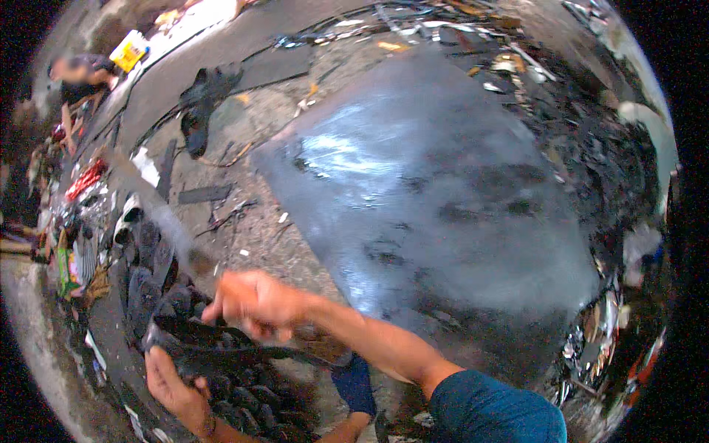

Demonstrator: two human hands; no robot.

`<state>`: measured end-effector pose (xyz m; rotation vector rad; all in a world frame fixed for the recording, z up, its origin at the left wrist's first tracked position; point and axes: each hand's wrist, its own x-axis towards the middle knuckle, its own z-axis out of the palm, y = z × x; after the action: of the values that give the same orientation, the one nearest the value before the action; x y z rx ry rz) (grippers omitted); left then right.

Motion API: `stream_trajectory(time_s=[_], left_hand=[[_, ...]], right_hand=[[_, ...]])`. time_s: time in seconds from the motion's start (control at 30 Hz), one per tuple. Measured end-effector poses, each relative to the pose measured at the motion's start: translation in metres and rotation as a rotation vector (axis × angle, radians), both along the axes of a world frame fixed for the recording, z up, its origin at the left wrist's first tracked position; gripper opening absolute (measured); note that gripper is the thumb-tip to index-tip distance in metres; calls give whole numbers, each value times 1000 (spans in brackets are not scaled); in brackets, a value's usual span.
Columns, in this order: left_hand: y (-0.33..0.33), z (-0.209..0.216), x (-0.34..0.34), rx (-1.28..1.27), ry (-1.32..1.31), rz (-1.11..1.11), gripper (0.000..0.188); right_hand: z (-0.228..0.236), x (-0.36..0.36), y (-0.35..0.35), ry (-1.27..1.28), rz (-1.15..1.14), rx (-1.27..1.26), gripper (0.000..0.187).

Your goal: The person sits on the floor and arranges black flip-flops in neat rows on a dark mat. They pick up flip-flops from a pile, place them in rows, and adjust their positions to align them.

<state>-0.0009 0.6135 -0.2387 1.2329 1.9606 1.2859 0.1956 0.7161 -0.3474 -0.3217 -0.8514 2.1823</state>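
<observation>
My left hand [173, 387], at the lower left, grips the edge of a curved black rubber piece [214, 345] with the thumb on the near side. That piece stretches to the right as a dark band. Just above it, my right hand [255, 301] is curled in a fist and blurred by motion. A long pale knife-like blade [159, 214], smeared to a streak, runs from that fist toward the upper left. Whether its edge touches the rubber cannot be made out. Under my hands lies a heap of rounded black pieces [251, 402].
A large dark, shiny sheet [443, 184] covers the floor at centre right. Black scraps [605, 162] pile up beyond it. Black footwear-like pieces [196, 133] lie farther off. Mixed litter [85, 258] lines the left. My blue-socked foot [354, 387] is close by. Another person [81, 74] sits far left.
</observation>
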Motion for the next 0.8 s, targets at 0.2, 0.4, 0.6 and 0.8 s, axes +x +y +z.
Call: stream_trajectory(time_s=[0.2,0.4,0.6,0.8], left_hand=[[-4,41,104,96,-289,-329,39],[-60,94,169,-38,-3,-987,33],[-107,38,183,-451,566,-1396,35],[-172,-129,175,-1203,83,-1076,73]], right_hand=[[91,93,-104,-269,-591,429,43],[206,321,-195,-921,-1241,710,34],[284,599,-389,-1901,-1747,665,41],[209,668,-565,-3062,-1539,754,40]])
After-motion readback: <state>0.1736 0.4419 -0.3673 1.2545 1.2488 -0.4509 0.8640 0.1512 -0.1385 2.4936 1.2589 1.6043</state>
